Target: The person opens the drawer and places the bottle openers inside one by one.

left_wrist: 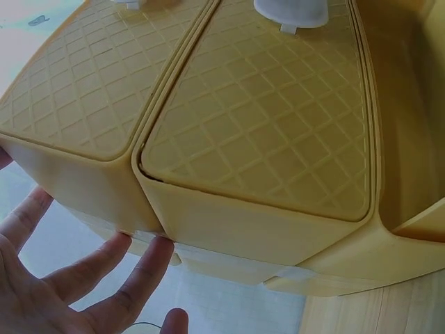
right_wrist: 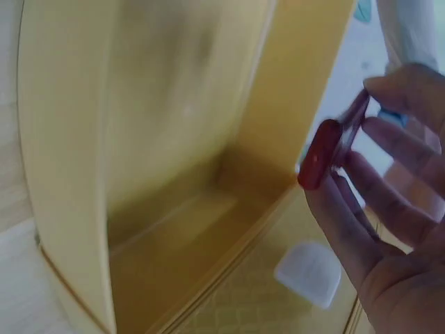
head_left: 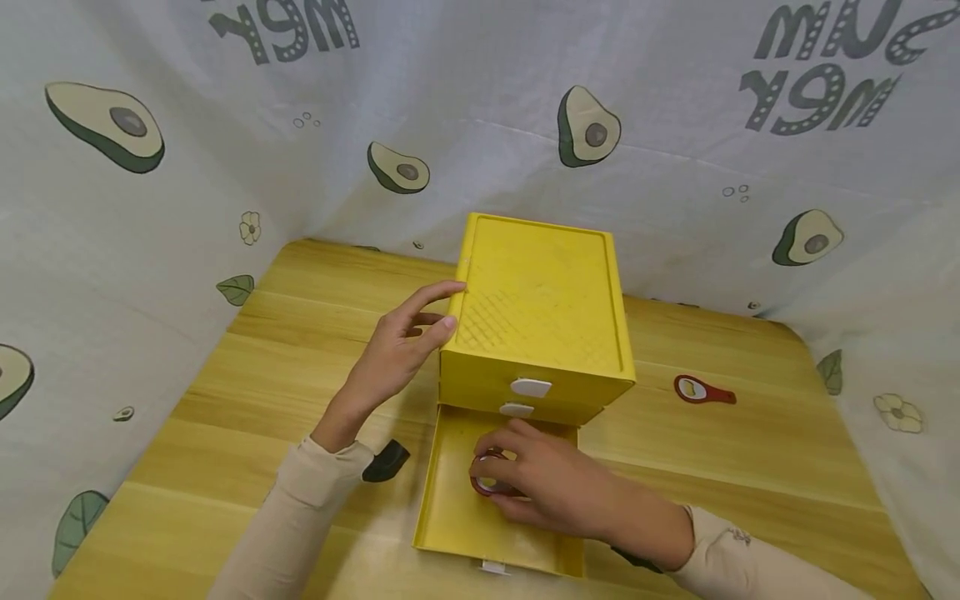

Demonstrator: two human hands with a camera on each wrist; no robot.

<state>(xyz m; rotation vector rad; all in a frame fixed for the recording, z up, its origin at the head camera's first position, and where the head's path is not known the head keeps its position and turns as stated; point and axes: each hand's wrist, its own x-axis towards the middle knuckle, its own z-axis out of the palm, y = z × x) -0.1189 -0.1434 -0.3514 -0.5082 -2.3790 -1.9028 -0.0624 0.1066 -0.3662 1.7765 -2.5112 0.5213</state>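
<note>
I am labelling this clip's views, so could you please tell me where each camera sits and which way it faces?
Head: looks forward and down at the yellow drawer cabinet, its open bottom drawer, both hands and sleeves.
Left wrist: close by the cabinet's side, showing left hand fingers touching it.
Right wrist: looks into the drawer; right hand pinches a red bottle opener.
Shared: the opener and drawer also show in the head view.
</note>
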